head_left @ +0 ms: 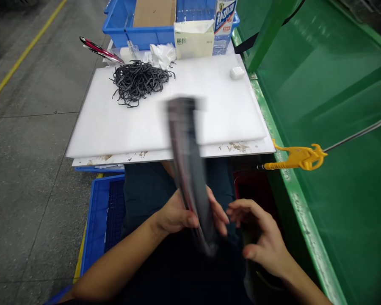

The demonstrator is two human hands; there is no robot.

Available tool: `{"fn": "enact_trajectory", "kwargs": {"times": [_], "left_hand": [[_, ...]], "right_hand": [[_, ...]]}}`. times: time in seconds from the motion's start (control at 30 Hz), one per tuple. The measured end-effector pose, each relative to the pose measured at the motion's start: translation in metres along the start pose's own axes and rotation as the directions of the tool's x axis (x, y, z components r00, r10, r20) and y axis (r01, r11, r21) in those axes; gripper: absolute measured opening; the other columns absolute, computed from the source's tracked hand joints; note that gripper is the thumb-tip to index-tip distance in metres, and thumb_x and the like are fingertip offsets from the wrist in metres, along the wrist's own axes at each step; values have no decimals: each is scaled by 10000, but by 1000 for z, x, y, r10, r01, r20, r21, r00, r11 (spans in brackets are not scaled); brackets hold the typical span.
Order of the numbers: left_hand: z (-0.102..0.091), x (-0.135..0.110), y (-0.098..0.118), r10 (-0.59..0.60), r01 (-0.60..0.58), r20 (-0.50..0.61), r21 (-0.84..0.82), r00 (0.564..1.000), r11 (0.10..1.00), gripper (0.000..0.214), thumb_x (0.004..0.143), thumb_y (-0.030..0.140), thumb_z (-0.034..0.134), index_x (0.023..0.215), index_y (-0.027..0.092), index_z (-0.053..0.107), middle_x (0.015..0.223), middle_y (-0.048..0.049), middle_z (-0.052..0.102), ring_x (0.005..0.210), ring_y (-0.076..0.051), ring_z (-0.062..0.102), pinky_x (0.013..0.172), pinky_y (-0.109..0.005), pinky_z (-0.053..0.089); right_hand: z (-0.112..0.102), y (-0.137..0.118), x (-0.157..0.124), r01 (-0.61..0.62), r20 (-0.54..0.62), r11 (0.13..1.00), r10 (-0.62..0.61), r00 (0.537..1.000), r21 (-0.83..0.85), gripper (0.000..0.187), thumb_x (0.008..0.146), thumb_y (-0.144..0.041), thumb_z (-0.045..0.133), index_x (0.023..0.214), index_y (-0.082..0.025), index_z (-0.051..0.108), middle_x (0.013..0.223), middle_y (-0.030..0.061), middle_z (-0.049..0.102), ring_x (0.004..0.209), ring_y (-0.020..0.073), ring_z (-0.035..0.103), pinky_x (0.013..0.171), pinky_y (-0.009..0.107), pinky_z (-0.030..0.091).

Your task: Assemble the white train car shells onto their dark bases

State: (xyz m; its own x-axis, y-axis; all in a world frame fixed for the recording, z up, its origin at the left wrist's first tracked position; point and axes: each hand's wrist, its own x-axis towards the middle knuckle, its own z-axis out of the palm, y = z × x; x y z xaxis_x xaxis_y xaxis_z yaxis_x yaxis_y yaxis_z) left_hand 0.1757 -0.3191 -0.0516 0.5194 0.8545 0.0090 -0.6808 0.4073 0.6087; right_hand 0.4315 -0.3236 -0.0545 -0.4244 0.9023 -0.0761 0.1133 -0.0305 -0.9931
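My left hand [180, 212] is wrapped round a long dark part [192, 169] with a glossy reddish side, held upright above my lap. Motion blurs it, so I cannot make out its exact kind. To its right, my right hand [263, 237] is open with curved fingers, apart from the part and holding nothing. Beyond the part's upper end lies a white foam sheet [120, 127] on the table. A tangled heap of black rubber strips [139, 80] rests on the sheet's far left.
Behind the sheet are a blue crate [146, 38], a tissue box [194, 40], crumpled tissue [163, 55] and a red-black glossy piece [100, 50]. A small white block [237, 73] sits far right. A yellow air gun [295, 157] hangs beside the green frame [305, 216]. Another blue crate [93, 224] stands lower left.
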Motion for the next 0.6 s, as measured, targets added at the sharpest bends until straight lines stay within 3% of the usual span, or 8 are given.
{"fn": "enact_trajectory", "kwargs": {"times": [0.07,0.13,0.2,0.27,0.4,0.6], "left_hand": [[-3,-3,-1,249,-245,-76,58,965,968,468,801,447,991,1062,290,635,1170,-68,821,1185,-353,770,1043,-584,620],[-7,-9,-4,343,-325,-97,158,934,932,389,834,376,969,996,289,626,1277,-57,795,1368,-353,671,1173,-640,519],[-10,-18,-9,319,-291,-89,234,944,928,345,834,317,956,951,273,635,1340,-75,766,1395,-363,647,1172,-644,516],[-12,-25,-14,287,-256,-88,263,954,930,325,820,279,957,941,265,655,1318,-86,767,1343,-367,682,1128,-632,553],[-11,-33,-25,295,-273,-82,212,952,938,320,822,264,963,987,282,690,1189,-56,800,1271,-364,722,1088,-626,587],[-11,-34,-34,267,-258,-71,109,961,960,369,848,238,953,1110,334,711,1240,-17,787,1320,-340,693,1156,-637,537]], "right_hand": [[6,-5,1,77,16,994,-76,997,-78,1003,648,-796,928,1470,-309,626,1303,92,742,1101,292,735,915,342,605],[11,-8,1,112,-19,987,-115,993,-112,874,741,-631,967,1484,-331,619,1361,83,740,1213,298,727,1023,357,600],[14,-9,0,152,-88,982,-162,983,-109,647,824,-453,961,1394,-321,684,1296,77,770,1189,288,742,1030,376,612],[14,-11,0,204,-130,975,-214,968,-88,540,832,-359,963,1316,-303,730,1229,79,791,1141,289,756,1011,403,629],[11,-13,2,315,-85,948,-318,944,-43,609,759,-313,1015,1304,-281,745,1132,81,809,1039,294,771,928,439,646],[10,-18,5,379,-60,925,-379,923,-23,619,755,-340,1014,1306,-252,747,1096,100,814,986,308,770,867,477,636]]}}
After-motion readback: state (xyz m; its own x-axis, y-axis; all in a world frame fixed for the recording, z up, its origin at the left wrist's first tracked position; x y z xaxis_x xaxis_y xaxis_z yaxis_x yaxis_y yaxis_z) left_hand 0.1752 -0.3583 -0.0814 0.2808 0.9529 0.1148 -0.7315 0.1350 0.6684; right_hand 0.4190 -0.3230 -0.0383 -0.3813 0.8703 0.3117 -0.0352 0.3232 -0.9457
